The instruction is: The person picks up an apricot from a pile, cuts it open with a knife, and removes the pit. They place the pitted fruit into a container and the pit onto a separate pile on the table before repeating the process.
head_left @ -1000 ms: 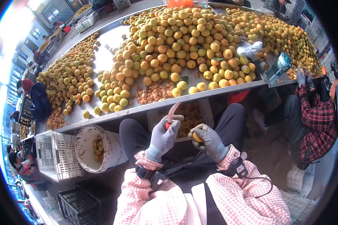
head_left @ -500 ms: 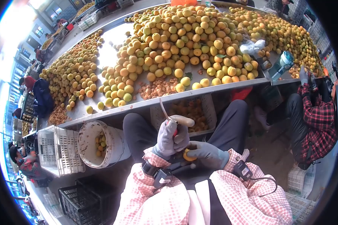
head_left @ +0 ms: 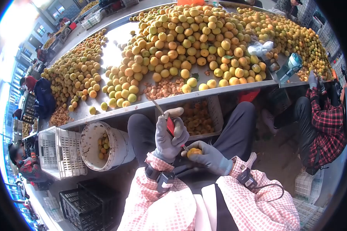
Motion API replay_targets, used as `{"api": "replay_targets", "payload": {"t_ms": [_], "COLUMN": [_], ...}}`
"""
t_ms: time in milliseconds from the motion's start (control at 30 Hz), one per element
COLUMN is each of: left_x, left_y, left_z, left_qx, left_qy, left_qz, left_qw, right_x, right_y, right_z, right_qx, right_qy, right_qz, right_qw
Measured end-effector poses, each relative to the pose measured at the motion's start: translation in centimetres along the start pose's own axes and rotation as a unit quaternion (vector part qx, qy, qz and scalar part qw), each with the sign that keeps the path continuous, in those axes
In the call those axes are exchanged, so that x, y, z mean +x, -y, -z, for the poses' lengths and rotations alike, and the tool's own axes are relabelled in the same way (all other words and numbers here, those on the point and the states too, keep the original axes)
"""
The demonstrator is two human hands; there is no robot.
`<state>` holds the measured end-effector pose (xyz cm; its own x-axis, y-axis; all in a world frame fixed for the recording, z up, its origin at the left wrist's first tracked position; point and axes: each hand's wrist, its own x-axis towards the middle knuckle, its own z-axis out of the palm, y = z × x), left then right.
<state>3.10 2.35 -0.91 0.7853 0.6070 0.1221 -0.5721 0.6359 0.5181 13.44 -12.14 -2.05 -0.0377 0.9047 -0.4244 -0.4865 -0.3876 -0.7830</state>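
My left hand point(head_left: 169, 135), in a grey glove, is closed around a red-handled knife point(head_left: 170, 124). The thin blade points up and away toward the table edge, while the tool's lower end pokes out below the fist beside the fruit. My right hand point(head_left: 213, 158), also gloved, grips an apricot point(head_left: 194, 151) between thumb and fingers, just right of the left fist. Both hands are over my lap. Beyond them, a crate point(head_left: 218, 119) of orange fruit pieces stands between my knees under the table edge.
A metal table point(head_left: 142, 106) carries heaped apricots point(head_left: 189, 42) and a pile of pits point(head_left: 164, 90). A white bucket point(head_left: 89, 156) with some fruit and white crates point(head_left: 61, 154) stand at left. A bottle point(head_left: 291, 66) lies at right, near a co-worker in a plaid shirt point(head_left: 327, 119).
My left hand has turned and shifted left, showing more of the red handle, and the blade now leans left. The apricot has risen slightly with my right hand and shows more.
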Motion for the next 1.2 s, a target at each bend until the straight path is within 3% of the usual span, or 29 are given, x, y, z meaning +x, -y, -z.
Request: {"api": "replay_targets", "payload": {"t_ms": [33,100,167,267,367,433,467,500,533,567,633,967,1033,1200], "left_x": [-0.1,-0.3,-0.5,-0.6,-0.9,-0.8,-0.8,-0.6,-0.4,-0.3,0.0,-0.3,-0.4,-0.6], "left_y": [0.1,0.2,0.4,0.7,0.8,0.7,1.1,1.3,1.1,0.9,0.2,0.6,1.0,1.4], "left_z": [0.1,0.3,0.1,0.8,0.7,0.0,-0.8,-1.5,-1.4,-1.0,-0.2,-0.2,-0.2,0.0], "left_qx": [-0.001,0.018,0.011,-0.028,-0.030,0.031,0.078,0.125,0.097,0.097,0.002,-0.010,-0.013,-0.037], "left_qy": [-0.001,0.056,0.054,0.130,0.132,0.112,0.025,-0.062,-0.098,-0.099,-0.021,0.037,0.047,0.049], "left_qz": [0.000,-0.021,-0.020,-0.020,0.018,0.025,-0.012,-0.050,-0.040,-0.039,-0.032,-0.064,-0.057,-0.035], "left_qw": [1.000,0.998,0.998,0.991,0.991,0.993,0.997,0.989,0.990,0.990,0.999,0.997,0.997,0.998], "right_x": [-0.3,-0.5,-0.6,-0.1,0.4,0.6,0.6,0.4,0.3,0.3,0.2,0.0,0.3,0.1], "right_y": [0.7,1.0,0.9,0.0,-1.1,-1.3,-1.1,-0.6,-0.4,-0.4,-0.5,-0.3,-1.0,-0.7], "right_z": [-0.3,-0.3,-0.2,0.2,0.5,0.4,0.2,-0.3,-0.6,-0.9,-1.3,-1.0,-1.0,-1.1], "right_qx": [0.032,0.033,0.033,0.123,0.222,0.154,0.154,0.067,-0.021,-0.021,0.012,0.048,0.126,0.174], "right_qy": [0.001,0.014,0.027,0.069,0.096,0.055,0.055,0.021,-0.014,-0.014,-0.009,0.010,0.020,0.029], "right_qz": [-0.063,-0.063,-0.062,-0.080,-0.110,-0.082,-0.083,-0.043,-0.003,-0.004,0.035,-0.034,-0.037,-0.059], "right_qw": [0.998,0.997,0.997,0.987,0.964,0.983,0.983,0.997,1.000,1.000,0.999,0.998,0.991,0.983]}}
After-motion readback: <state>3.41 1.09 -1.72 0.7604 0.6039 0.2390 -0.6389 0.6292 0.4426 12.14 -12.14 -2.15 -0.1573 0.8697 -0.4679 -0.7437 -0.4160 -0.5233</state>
